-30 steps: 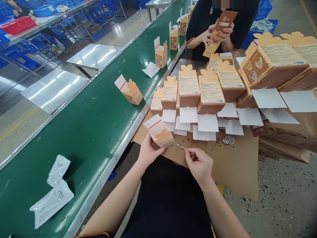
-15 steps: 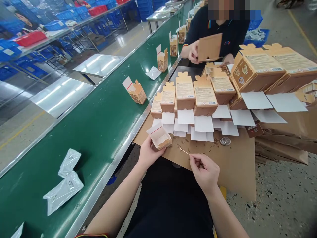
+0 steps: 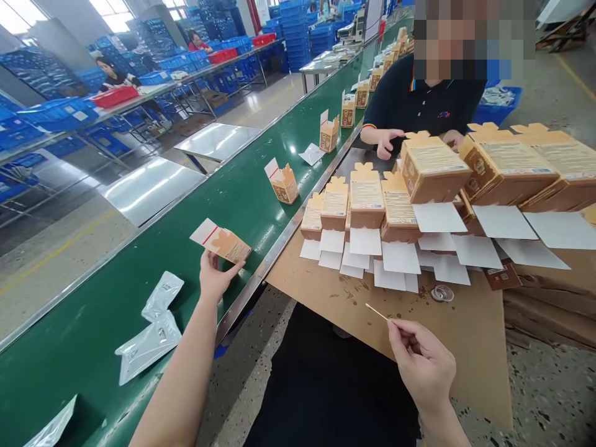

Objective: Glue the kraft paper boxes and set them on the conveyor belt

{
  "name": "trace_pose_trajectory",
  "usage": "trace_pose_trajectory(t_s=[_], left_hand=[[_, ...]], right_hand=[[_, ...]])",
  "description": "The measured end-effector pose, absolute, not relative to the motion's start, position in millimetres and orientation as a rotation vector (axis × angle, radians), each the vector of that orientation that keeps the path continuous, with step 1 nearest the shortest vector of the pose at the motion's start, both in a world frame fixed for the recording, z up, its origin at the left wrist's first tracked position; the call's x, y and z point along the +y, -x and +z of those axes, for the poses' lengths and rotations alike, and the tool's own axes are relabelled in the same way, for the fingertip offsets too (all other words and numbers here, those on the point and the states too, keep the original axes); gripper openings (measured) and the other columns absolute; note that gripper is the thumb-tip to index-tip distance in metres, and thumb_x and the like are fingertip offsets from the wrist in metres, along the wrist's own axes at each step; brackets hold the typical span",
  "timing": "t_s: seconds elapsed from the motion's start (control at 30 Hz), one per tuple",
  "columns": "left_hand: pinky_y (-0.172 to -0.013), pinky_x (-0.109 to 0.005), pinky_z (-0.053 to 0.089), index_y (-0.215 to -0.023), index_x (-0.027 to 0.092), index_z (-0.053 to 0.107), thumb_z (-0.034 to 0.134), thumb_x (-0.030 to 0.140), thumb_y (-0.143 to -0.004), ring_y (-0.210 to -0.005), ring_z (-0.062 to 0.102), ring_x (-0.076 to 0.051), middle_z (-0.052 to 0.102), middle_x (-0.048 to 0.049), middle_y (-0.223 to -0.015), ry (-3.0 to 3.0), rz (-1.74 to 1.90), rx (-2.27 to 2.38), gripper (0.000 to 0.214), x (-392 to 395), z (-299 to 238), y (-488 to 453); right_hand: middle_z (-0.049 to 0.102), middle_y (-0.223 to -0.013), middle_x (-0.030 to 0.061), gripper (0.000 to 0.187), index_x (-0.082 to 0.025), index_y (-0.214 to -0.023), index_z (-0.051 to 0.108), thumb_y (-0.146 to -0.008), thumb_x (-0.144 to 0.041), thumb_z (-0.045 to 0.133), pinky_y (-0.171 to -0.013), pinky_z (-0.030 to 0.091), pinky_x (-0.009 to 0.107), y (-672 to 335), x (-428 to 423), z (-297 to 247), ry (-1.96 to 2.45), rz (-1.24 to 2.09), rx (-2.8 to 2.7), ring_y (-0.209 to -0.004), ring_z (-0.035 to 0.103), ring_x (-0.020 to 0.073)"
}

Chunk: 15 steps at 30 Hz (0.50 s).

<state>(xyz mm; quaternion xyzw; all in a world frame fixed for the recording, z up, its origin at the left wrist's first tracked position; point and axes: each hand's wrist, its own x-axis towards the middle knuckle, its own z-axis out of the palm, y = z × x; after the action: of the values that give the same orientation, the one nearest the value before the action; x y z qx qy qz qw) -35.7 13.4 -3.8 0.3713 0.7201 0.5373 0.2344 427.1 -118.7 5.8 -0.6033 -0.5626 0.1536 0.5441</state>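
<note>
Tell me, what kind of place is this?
Probably a factory packing line. A long green conveyor belt carries small cardboard boxes, many more boxes are stacked on the worktable, and blue crates fill the shelves behind.

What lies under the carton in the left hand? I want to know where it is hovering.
Under the carton held by the left hand is the green conveyor belt. The patch of belt right below it is hidden by the carton.
</note>
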Motion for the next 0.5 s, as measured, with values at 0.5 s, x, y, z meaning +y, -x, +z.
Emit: trace_pose_trajectory(t_s=[0.5], left_hand=[[-0.117, -0.053, 0.056, -0.104, 0.024, 0.081, 0.097, 0.049, -0.072, -0.139, 0.073, -0.045, 0.084, -0.0206, -0.128, -1.251, 1.084, 1.669, 0.043, 172, 47, -127]], right_hand=[[0.078, -0.069, 0.0033, 0.029, -0.024, -0.087, 0.088, -0.105, -0.046, 0.088, -0.050, 0.061, 0.027, -456, -133, 18, 1.427, 0.229, -1.218, -0.050, 0.067, 0.0169]])
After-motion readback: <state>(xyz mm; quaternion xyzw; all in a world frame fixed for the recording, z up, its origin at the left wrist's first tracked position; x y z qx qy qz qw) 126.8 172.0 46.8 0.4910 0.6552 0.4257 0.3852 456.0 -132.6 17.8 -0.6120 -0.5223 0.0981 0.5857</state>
